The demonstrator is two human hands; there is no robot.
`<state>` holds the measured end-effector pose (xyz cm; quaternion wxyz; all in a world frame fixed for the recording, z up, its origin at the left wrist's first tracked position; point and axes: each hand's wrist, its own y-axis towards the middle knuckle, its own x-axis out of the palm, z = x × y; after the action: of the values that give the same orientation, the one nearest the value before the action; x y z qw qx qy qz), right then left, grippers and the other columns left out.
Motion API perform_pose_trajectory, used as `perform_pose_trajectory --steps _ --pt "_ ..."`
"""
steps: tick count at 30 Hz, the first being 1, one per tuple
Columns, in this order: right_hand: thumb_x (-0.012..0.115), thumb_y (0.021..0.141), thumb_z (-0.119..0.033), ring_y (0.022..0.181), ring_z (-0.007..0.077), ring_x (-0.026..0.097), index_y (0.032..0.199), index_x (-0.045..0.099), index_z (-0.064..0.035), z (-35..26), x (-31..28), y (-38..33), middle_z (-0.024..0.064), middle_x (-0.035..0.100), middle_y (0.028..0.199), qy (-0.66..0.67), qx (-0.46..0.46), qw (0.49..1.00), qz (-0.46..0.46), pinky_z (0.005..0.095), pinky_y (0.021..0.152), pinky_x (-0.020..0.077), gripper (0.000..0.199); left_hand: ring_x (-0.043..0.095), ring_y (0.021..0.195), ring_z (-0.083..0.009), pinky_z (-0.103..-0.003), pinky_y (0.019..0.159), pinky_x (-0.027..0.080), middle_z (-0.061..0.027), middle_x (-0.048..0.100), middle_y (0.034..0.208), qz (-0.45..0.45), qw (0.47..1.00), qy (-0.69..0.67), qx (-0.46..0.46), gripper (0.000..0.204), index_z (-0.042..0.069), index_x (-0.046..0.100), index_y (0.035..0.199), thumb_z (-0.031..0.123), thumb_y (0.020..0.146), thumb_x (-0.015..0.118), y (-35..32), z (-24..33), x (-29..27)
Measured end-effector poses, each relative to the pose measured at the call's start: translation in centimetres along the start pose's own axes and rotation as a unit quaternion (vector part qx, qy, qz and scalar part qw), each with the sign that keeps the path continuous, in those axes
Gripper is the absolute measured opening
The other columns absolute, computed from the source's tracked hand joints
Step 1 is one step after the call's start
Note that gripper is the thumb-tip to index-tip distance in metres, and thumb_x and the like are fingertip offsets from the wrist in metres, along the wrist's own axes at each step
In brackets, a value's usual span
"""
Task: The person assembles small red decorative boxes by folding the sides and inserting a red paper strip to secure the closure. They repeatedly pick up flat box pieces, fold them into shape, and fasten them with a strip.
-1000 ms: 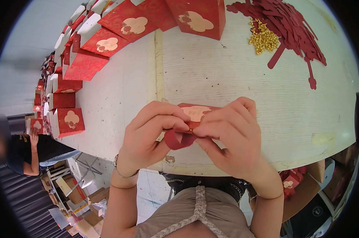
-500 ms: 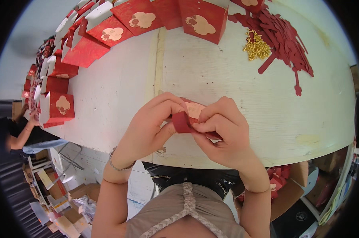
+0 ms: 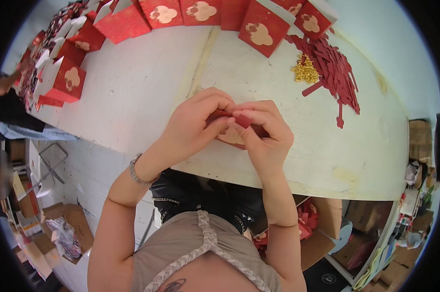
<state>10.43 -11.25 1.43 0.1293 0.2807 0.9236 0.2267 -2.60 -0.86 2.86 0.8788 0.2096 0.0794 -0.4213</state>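
A small red paper box [image 3: 232, 139] with a pale pink patch is between my two hands, low over the white table. My left hand [image 3: 198, 119] has its fingers curled over the box's upper edge, thumb pressed to the near side. My right hand [image 3: 272, 137] is closed at the other end, its thumb and fingers pinching a dark red paper strip [image 3: 243, 121] against the box. The fingers cover much of the box's top. Whether a fastener is between the fingertips is hidden.
Red boxes [image 3: 200, 12] line the table's far and left sides. Beyond my right hand lie a heap of gold paper fasteners [image 3: 305, 70] and a pile of dark red strips [image 3: 334, 73]. A carton [image 3: 322, 243] with red pieces stands below the table. A person [image 3: 15, 107] is at far left.
The box has been turned in my hands, its pink patch now facing me. The strip's bent end has shifted from my left fingers to my right. The view has swung too.
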Motion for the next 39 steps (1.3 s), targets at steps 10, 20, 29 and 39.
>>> perform_pose_trajectory --steps 10,20,29,39 --pt "0.068 0.069 0.01 0.073 0.0189 0.057 0.079 0.062 0.0015 -2.2 -2.1 -1.8 0.0106 0.062 0.083 -0.145 0.004 0.986 -0.082 0.024 0.057 0.0459 0.014 0.062 0.087 -0.0223 -0.029 0.068 0.051 -0.0042 0.064 0.093 0.069 0.959 0.16 0.225 0.025 0.008 0.062 0.09 0.012 0.069 0.074 -2.3 -0.4 0.4" --pt "0.075 0.066 -0.01 0.085 0.0293 0.062 0.1 0.067 0.0013 -13.4 -16.5 -6.5 0.0175 0.067 0.096 -0.429 0.285 0.773 -0.37 0.0342 0.071 0.0477 0.037 0.035 0.128 -0.0381 -0.05 0.101 0.034 -0.012 0.051 0.13 0.371 0.593 0.695 -0.164 0.037 0.007 0.064 0.108 0.031 0.081 0.07 -7.9 -8.3 -30.7" --pt "0.087 0.063 -0.017 0.131 0.0374 0.042 0.096 0.043 -0.0096 -1.9 -3.1 0.0 0.0223 0.032 0.148 -0.091 -0.007 0.974 -0.206 0.0438 0.102 0.0387 0.056 0.031 0.134 -0.0428 -0.051 0.105 0.034 -0.0202 0.042 0.136 0.13 0.905 0.391 0.104 0.02 0.007 0.06 0.081 0.004 0.07 0.077 -7.0 -0.3 -7.8" --pt "0.088 0.064 -0.028 0.121 0.0259 0.044 0.098 0.043 -0.0117 5.4 0.1 -2.3 0.0153 0.036 0.14 0.176 -0.021 0.981 -0.082 0.0409 0.102 0.0341 0.058 0.026 0.138 -0.0286 -0.042 0.11 0.025 -0.0174 0.023 0.15 0.066 0.955 -0.283 0.057 0.07 0.012 0.035 0.114 0.037 0.071 0.083 -4.7 -6.0 -0.9"
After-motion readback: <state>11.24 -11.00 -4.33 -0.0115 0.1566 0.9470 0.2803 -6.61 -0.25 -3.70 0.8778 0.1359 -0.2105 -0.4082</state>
